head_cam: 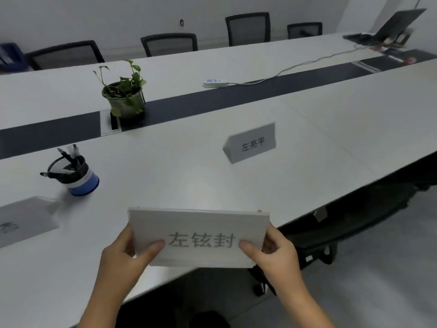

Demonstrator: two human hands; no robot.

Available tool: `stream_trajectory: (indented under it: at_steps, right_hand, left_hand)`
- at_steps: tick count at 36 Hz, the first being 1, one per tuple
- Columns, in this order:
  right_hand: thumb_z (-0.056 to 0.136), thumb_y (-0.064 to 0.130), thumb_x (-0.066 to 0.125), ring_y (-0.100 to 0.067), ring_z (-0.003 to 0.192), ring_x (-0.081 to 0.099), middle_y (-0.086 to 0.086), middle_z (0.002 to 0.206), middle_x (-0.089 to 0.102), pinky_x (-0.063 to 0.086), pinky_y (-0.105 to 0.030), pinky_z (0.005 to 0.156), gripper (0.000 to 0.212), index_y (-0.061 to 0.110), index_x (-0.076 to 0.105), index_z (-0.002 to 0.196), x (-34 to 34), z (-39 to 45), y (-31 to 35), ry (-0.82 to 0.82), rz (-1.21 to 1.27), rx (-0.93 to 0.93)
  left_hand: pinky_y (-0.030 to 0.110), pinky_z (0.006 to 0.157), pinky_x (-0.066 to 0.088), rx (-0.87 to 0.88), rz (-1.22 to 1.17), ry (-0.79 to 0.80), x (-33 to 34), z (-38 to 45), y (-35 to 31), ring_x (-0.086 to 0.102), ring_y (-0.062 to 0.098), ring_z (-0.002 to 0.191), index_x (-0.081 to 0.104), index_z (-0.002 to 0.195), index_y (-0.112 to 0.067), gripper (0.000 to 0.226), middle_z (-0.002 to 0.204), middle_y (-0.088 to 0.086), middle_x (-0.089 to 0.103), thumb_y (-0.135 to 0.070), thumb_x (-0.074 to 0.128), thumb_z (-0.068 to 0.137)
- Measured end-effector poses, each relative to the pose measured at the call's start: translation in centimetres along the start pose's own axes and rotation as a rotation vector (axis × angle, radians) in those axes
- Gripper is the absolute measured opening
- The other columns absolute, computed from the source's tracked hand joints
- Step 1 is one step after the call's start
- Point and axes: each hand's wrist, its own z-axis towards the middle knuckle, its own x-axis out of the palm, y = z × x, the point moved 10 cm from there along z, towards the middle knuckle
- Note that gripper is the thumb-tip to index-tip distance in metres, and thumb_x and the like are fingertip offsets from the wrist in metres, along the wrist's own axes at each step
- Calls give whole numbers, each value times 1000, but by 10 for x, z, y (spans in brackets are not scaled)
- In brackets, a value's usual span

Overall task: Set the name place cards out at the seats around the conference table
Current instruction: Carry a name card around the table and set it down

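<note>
I hold a stack of white name place cards [201, 230] over the near edge of the long white conference table [331, 129]. My left hand [123, 254] grips its left side and my right hand [276, 249] its right side, thumbs on the top card beside the printed name. One place card [251, 143] stands upright on the table ahead to the right. Another place card [23, 221] sits at the left edge of view, partly cut off.
A potted plant [124, 95] stands on the dark centre strip [212, 102]. A pen holder [73, 174] is at the near left. A power strip [214, 83] with its cable runs right toward a laptop [387, 29]. Black chairs [169, 43] line the far side; one chair [331, 233] is near right.
</note>
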Motion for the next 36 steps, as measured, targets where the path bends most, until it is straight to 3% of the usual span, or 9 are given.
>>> stream_trajectory:
  at_steps: [4,9,12,14,15,17,21,27,36]
  right_hand:
    - [66,6,75,-2,92,64,10,99,71,52,-14,77,56,14,59,119,-51,-48,-25,20,13,9]
    - [64,8,78,-11,96,64,2,107,69,53,-17,73,63,17,56,123,-145,-111,-70,-69,13,62]
    - [64,11,79,-4,89,66,10,97,72,52,-18,71,58,24,60,116,-205,-146,-92,-169,18,108]
    - [63,11,79,3,85,66,19,88,71,53,-15,69,52,30,62,108,-248,-165,-103,-265,23,126]
    - [63,11,79,4,84,66,21,86,71,53,-15,69,50,30,62,106,-268,-174,-108,-318,23,136]
    - [64,11,79,-3,89,66,14,92,71,55,-20,75,49,22,63,110,-306,-189,-116,-410,13,154]
    - [65,10,78,-11,92,65,5,99,70,53,-17,78,50,15,62,112,-375,-211,-133,-586,28,174]
    - [64,6,78,8,74,65,6,94,70,50,-6,65,53,8,62,114,-465,-214,-162,-748,39,228]
    - [66,4,75,9,77,64,24,79,70,50,-6,67,51,9,61,115,-621,-124,-141,-880,46,170]
  left_hand:
    - [29,74,43,4,33,30,32,-67,6,57,5,79,56,91,-30,39,82,-14,61,-1,71,71]
    - [7,55,46,-15,79,105,97,-143,21,55,5,73,59,84,-23,34,78,-9,61,2,74,66]
    - [13,55,48,12,119,243,154,-178,22,57,4,74,58,105,-17,43,79,-14,60,-2,74,67]
    - [8,55,49,41,138,336,194,-196,20,63,8,72,58,111,-15,47,74,-14,64,-6,74,68]
    - [5,56,48,61,145,380,214,-203,18,65,2,75,58,112,-15,48,70,-16,66,-6,74,68]
    - [3,56,47,101,163,472,256,-215,13,61,-13,76,58,113,-15,48,70,-22,69,-7,73,69]
    - [5,59,48,154,176,631,337,-233,-2,60,-14,78,55,116,-19,49,76,-28,69,-8,72,71]
    - [3,60,47,203,200,793,455,-245,-21,58,-17,81,52,114,-30,51,79,-46,59,-12,72,72]
    - [-3,63,43,274,154,893,648,-211,-94,53,-26,78,49,114,-33,53,74,-52,54,-11,72,72]
